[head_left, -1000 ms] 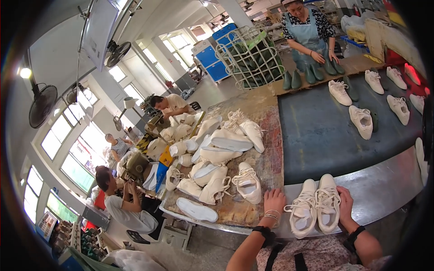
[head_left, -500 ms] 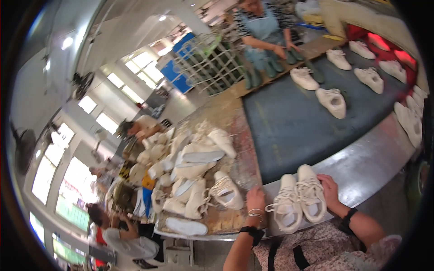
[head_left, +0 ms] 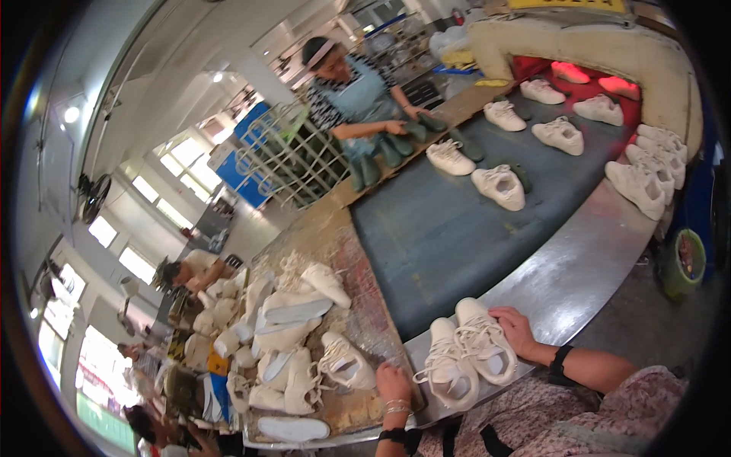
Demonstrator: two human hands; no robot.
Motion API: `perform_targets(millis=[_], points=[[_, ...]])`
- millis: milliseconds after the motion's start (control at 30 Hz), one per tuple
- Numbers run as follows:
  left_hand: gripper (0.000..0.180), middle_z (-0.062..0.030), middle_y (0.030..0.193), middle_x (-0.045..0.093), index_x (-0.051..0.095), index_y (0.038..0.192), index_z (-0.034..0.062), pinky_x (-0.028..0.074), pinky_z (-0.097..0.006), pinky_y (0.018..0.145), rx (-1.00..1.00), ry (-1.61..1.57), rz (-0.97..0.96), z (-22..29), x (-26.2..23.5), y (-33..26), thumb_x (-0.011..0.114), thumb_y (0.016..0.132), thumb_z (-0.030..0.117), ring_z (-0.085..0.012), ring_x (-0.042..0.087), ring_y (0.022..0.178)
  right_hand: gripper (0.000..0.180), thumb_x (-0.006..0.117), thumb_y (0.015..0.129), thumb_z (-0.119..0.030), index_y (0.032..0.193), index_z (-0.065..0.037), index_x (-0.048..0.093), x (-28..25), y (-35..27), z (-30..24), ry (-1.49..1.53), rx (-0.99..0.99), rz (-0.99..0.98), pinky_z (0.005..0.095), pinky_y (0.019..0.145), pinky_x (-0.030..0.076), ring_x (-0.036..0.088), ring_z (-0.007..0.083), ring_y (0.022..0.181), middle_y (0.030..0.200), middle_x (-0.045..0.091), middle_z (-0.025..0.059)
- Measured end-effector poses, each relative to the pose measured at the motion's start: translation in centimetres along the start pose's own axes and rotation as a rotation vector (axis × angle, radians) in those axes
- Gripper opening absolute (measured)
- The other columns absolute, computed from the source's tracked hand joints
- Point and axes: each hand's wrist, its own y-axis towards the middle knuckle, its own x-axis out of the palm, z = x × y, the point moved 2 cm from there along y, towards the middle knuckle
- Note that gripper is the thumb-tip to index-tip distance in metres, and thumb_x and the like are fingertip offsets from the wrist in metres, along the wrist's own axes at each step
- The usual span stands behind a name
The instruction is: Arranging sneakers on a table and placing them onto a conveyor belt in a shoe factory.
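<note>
Where the metal rim (head_left: 579,266) of the dark conveyor belt (head_left: 457,221) curves toward the person, a pair of white lace-up sneakers (head_left: 464,352) sits side by side, touching along their inner sides. Their long axes run parallel, from the lower left up toward the belt; which end is toe and which heel I cannot tell for certain. The right hand (head_left: 514,329) lies against the outer side of the right-hand shoe, fingers curved loosely along it — touching, not gripped around it. The left hand (head_left: 393,383) rests on the stained worktop (head_left: 358,305) just beside the left-hand shoe, fingers bent down; whether it touches the shoe or holds anything I cannot tell. Both wrists carry dark bands, the left also thin bangles.

To the left of that hand a heap of white shoes (head_left: 282,335) lies every which way on the worktop, some on their sides, one sole-up near the front edge. Further along the belt single white sneakers (head_left: 499,186) stand well apart from one another, and more line the right-hand rim. Across the belt another person in a blue apron (head_left: 358,95) has a hand on dark green shoe lasts (head_left: 396,148) — beside a wire cage cart (head_left: 293,156)
</note>
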Motion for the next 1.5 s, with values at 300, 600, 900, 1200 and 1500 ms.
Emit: perform_targets(millis=[300,600,900,1200,1500], points=[[0.014,-0.0176,0.096,0.055,0.054,0.084,-0.0026,0.045,-0.045,0.079,0.011,0.012,-0.051,-0.6,-1.5,0.6,0.062,0.083,0.009,-0.0366,0.054,0.090,0.023,0.047,0.091,-0.006,0.103,0.000,0.066,-0.1,0.1,-0.6,-0.024,0.015,-0.032,0.0356,0.089,0.046,0.059,0.0299,0.100,0.107,0.065,0.0152],[0.012,-0.0178,0.100,0.057,0.056,0.089,-0.0013,0.045,-0.044,0.081,-0.017,-0.060,-0.040,-1.1,-1.2,0.2,0.059,0.085,0.009,-0.0377,0.054,0.092,0.023,0.047,0.090,-0.006,0.102,0.000,0.066,-0.2,-0.1,-0.5,-0.041,0.041,-0.044,0.0354,0.090,0.046,0.059,0.0298,0.102,0.108,0.065,0.0149],[0.015,-0.0180,0.110,0.055,0.061,0.096,0.0031,0.044,-0.043,0.089,-0.081,-0.012,-0.031,-0.9,-1.1,0.1,0.056,0.082,0.003,-0.0372,0.053,0.103,0.023,0.047,0.090,-0.006,0.103,0.001,0.065,0.0,0.3,-0.9,-0.032,0.011,-0.041,0.0353,0.091,0.046,0.059,0.0304,0.102,0.108,0.065,0.0155],[0.018,-0.0178,0.109,0.054,0.061,0.096,0.0030,0.043,-0.044,0.090,-0.076,-0.006,-0.006,-0.9,-1.0,-0.2,0.055,0.079,0.001,-0.0376,0.052,0.103,0.024,0.047,0.090,-0.006,0.103,0.001,0.065,0.0,0.3,-1.0,-0.034,0.012,-0.041,0.0360,0.090,0.046,0.059,0.0308,0.102,0.109,0.065,0.0159],[0.022,-0.0175,0.110,0.054,0.061,0.097,0.0031,0.042,-0.044,0.091,-0.083,-0.015,-0.003,-1.0,-0.8,-0.1,0.053,0.077,-0.001,-0.0378,0.051,0.104,0.024,0.046,0.090,-0.006,0.102,0.002,0.065,0.0,0.5,-1.1,-0.046,-0.009,-0.033,0.0360,0.090,0.046,0.060,0.0315,0.101,0.108,0.065,0.0162]])
